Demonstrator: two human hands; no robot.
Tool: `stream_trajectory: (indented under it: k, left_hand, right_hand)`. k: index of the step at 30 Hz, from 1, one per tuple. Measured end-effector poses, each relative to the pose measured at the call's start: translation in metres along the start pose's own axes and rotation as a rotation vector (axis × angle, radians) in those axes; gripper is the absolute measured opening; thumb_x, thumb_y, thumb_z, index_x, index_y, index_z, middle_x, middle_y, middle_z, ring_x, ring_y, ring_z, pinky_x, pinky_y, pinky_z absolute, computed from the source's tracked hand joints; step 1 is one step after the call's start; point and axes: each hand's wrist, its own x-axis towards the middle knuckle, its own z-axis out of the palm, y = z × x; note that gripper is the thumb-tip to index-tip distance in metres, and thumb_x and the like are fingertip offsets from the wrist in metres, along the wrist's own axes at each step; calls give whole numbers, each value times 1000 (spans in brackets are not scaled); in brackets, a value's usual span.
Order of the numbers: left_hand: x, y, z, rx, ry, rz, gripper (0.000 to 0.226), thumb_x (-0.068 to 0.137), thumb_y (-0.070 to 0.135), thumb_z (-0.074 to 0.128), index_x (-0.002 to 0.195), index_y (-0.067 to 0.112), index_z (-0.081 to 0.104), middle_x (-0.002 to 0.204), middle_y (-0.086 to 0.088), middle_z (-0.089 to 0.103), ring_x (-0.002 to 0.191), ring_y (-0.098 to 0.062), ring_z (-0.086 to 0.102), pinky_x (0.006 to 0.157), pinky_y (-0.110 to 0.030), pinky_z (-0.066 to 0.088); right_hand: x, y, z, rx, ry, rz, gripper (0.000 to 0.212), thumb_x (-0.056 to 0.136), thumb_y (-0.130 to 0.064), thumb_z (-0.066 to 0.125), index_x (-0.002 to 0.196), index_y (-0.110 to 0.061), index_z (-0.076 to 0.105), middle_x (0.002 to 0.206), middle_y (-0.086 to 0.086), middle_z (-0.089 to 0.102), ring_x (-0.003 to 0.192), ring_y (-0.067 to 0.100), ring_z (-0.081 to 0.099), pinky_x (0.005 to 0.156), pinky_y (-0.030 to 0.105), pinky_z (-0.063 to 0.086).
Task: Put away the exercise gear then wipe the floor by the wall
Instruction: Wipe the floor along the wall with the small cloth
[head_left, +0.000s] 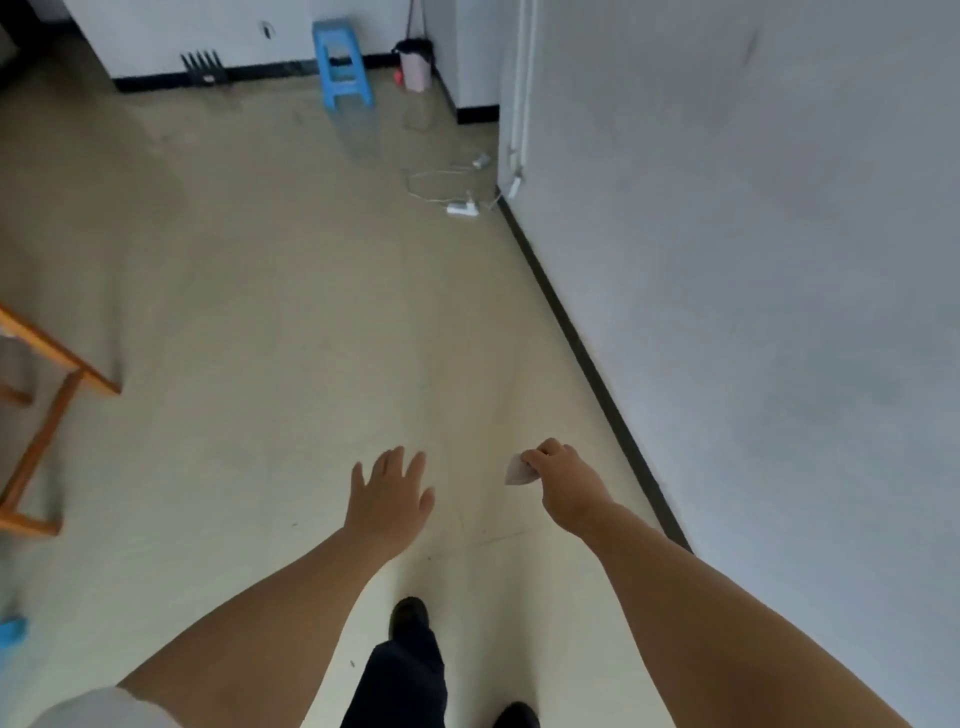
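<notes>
My right hand (563, 475) pinches a small pale folded wipe (519, 472) above the beige floor (291, 322), a short way from the black skirting (597, 374) of the white wall (753, 312) on the right. My left hand (389, 493) is stretched out beside it with fingers spread and holds nothing. My dark trouser leg and shoe (409, 616) show below, stepping forward. No exercise gear is recognisable in view.
A wooden table leg frame (47, 415) stands at the left edge. Far ahead are a blue plastic stool (343, 62), a pink bin with a black liner (415, 65) in the corner, and a white power strip with cables (461, 208) by the wall.
</notes>
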Motion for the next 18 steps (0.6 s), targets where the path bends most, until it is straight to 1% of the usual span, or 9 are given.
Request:
stream_trajectory:
  k: [2, 5, 9, 14, 18]
  left_hand:
    - [-11, -24, -4, -18, 26, -80, 56, 101, 42, 23, 152, 22, 10, 159, -6, 11, 147, -20, 10, 117, -48, 11]
    - [-25, -57, -2, -51, 38, -197, 60, 101, 43, 21, 152, 22, -2, 160, -7, -1, 148, -21, 1, 118, -49, 8]
    - [-35, -93, 6, -81, 21, -272, 63, 101, 44, 19, 150, 23, -14, 160, -7, -11, 148, -21, -7, 118, -50, 3]
    - [-20, -147, 6, -86, 4, -272, 64, 101, 44, 20, 150, 23, -15, 160, -7, -10, 148, -21, -7, 118, -50, 4]
    - [10, -208, -6, -88, -3, -262, 63, 101, 43, 20, 151, 23, -12, 160, -7, -7, 148, -22, -4, 118, -50, 7]
  right_hand:
    - [16, -24, 0, -18, -23, -65, 54, 83, 8, 39, 130, -16, 50, 129, 4, 47, 118, 23, 43, 92, 35, 46]
    - [38, -62, 1, -30, -56, -162, 57, 82, 8, 39, 132, -17, 48, 129, 4, 46, 118, 23, 43, 91, 34, 45]
    - [63, -113, 15, -57, -92, -245, 57, 81, 6, 41, 133, -18, 48, 129, 3, 46, 118, 23, 42, 85, 32, 44]
    - [97, -170, 36, -111, -153, -289, 55, 82, 5, 41, 132, -19, 47, 129, 3, 46, 119, 22, 42, 86, 33, 46]
    - [136, -214, 42, -119, -128, -248, 57, 82, 5, 42, 133, -21, 46, 129, 2, 46, 119, 21, 42, 87, 33, 46]
